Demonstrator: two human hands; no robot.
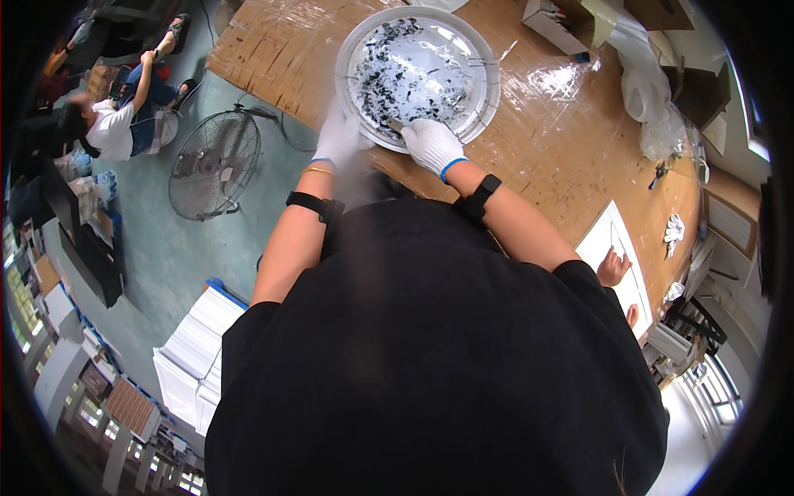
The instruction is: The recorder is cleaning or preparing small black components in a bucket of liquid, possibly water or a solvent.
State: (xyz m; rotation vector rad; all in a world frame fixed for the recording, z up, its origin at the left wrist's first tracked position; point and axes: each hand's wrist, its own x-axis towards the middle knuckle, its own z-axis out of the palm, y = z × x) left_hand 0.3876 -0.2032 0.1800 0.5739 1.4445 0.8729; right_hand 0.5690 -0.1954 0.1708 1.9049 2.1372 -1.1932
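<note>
Gripping what is looking like a narrow dull piece (395, 126), the right hand (432, 145) is closing its gloved fingers at the near rim of a round dish (493, 78). The left hand (341, 136), also gloved, is showing only as a blur beside the dish's near left rim; whether it is holding anything or standing open, I cannot tell. The dish is lying close to the near left edge of the wooden counter (529, 136), and dark flecks (385, 62) are covering much of its face, mostly toward its left side.

The dish's position is posing the main risk: with so little board showing beyond its lower left rim, a push toward the body could be tipping it over that edge. Shiny patches on the counter are suggesting a slick surface, so a one-sided press could also be making it slide or spin. If the narrow piece is hard, too steep an angle could be scratching the dish. Whether the flecks are lying loose or sticking, I cannot tell; if loose, they could be scattering, and a standing fan (213, 161) is facing the work area beyond the left edge. Toward the right edge, another person's hand (612, 269) is resting over a white sheet (597, 244), which stray flecks could be marking.
</note>
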